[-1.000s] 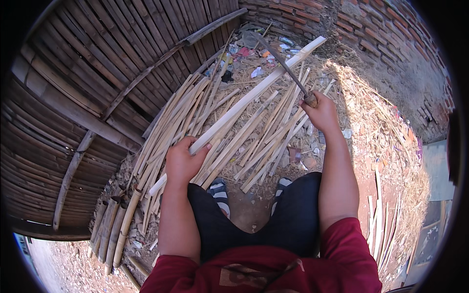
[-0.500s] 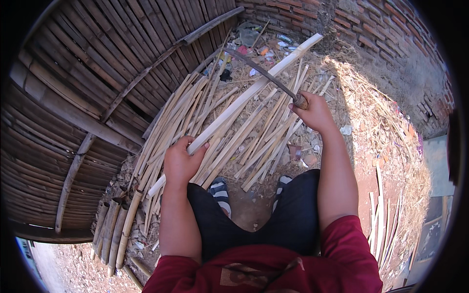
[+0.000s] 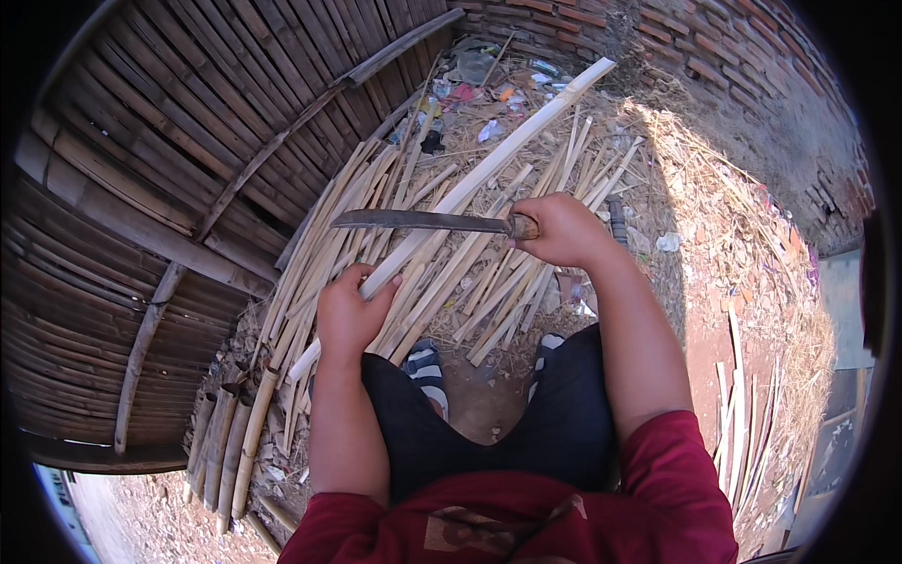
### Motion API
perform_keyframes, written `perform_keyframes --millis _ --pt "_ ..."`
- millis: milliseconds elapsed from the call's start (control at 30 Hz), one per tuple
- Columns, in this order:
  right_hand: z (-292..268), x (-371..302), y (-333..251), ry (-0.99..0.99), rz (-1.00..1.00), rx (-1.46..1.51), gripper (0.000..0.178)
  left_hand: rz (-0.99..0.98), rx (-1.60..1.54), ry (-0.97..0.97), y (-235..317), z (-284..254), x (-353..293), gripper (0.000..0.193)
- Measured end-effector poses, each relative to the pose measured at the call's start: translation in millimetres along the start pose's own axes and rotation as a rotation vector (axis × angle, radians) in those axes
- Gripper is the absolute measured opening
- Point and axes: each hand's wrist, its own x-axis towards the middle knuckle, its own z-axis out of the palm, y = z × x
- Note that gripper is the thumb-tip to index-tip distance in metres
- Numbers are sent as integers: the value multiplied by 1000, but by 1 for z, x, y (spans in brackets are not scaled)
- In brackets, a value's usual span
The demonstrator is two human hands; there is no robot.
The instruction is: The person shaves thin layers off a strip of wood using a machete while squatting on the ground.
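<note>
My left hand [image 3: 349, 315] is wrapped round a long pale bamboo strip [image 3: 498, 158] near its lower end. The strip slants up and away to the right, its far tip well past my hands. In my right hand [image 3: 561, 230] is the wooden handle of a machete [image 3: 413, 220] with a dark, slightly curved blade. The blade points left and crosses the strip above my left hand. Whether its edge touches the strip I cannot tell. Many split bamboo strips [image 3: 460, 268] lie on the ground beneath both hands.
A slatted bamboo wall [image 3: 188, 141] rises on the left, a brick wall [image 3: 714, 56] at the back right. Litter [image 3: 470, 75] is scattered at the far corner. Uncut bamboo poles [image 3: 224, 456] lie lower left; more thin strips [image 3: 738, 414] lie at right. My sandalled feet [image 3: 427, 376] stand close by.
My right hand has moved nearer and to the left along the strip. The machete has swung from slanting far-left to nearly level across it. My left hand keeps its hold.
</note>
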Motion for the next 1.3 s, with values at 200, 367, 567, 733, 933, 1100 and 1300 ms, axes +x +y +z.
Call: perform_keyframes --millis 200,367,567,733,933,1100,1300 --pt "-5 -10 49 257 162 122 40 0 10 2 5 -4 0 45" --pt "-12 -10 86 482 452 194 41 6 2 30 3 -4 3 46" --pt "-4 -2 44 277 163 147 40 -36 13 23 12 -3 -1 42" --pt "9 2 -7 43 -55 -35 38 26 11 26 10 1 -2 41" --pt "-3 -1 29 118 137 150 39 13 -39 8 16 -4 -4 44" --pt "-10 -9 81 395 408 198 45 -13 29 -37 20 -5 -1 44" --pt "-5 -5 37 190 119 122 37 8 54 2 15 1 -3 45"
